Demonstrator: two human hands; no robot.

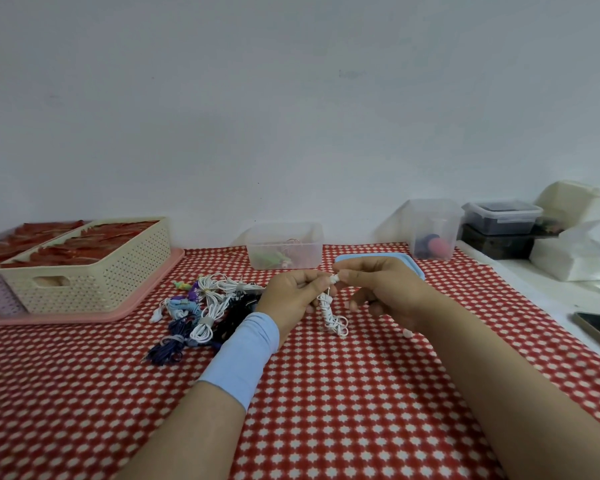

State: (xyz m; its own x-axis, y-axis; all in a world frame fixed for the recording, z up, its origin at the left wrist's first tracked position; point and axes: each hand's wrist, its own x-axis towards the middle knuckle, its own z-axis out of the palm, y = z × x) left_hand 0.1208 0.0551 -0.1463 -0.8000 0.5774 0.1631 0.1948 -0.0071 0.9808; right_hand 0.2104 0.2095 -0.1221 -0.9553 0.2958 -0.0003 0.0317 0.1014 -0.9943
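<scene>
1. The left hand [291,292], with a pale blue sleeve at the wrist, and the right hand [381,289] meet above the red-and-white patterned tablecloth [326,393]. They hold the white coiled earphone cable [330,313] between them near the middle of the table. Its lowest loops hang close to the cloth; I cannot tell whether they touch it.
2. The left hand's fingers curl in and pinch the cable just below its top. The right hand's thumb and forefinger pinch the small white end piece, with the other fingers loosely bent beneath. Neither hand is spread.
3. This two-handed hold seems meant to keep the top taut so the wound loops hang straight and do not spring apart. The work looks like winding or fastening the bundle.
4. Just left of the left hand lies a pile of bundled cables [201,306] in white, dark blue, black and mixed colours. Several are cinched with a grey band, and all are within easy reach.
5. Behind the hands stands a clear rectangular plastic box [284,258] with no lid on. It holds a few thin green and pink things, too blurred to name.
6. A light blue plastic lid [413,263] lies flat just right of that box, partly hidden by the right hand.
7. Further right, a taller clear plastic tub [433,216] holds dark and red round things.
8. At far left, a cream perforated plastic basket [94,282], filled with rows of red things, sits on a pink tray [146,299].
</scene>
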